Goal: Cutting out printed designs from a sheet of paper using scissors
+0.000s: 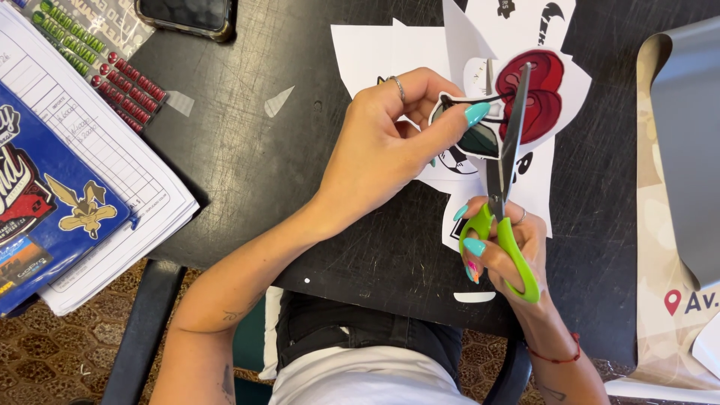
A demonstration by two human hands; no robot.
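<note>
Left hand (382,142) pinches cherry sticker sheet (536,94); right hand (510,251) grips green-handled scissors (504,172). Best rotate paper, keep blades tight along the outline.

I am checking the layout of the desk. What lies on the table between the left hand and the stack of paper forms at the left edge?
In the head view, two small paper offcuts lie on the black table between the left hand and the paper forms; otherwise bare tabletop.

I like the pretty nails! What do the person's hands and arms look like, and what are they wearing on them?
Both arms are bare, with no sleeves. The left hand has long turquoise nails and a thin silver ring. The right hand has turquoise nails too, one painted in several colours, plus a ring. A thin red string bracelet circles the right wrist. Small dark tattoos mark the left forearm.
</note>
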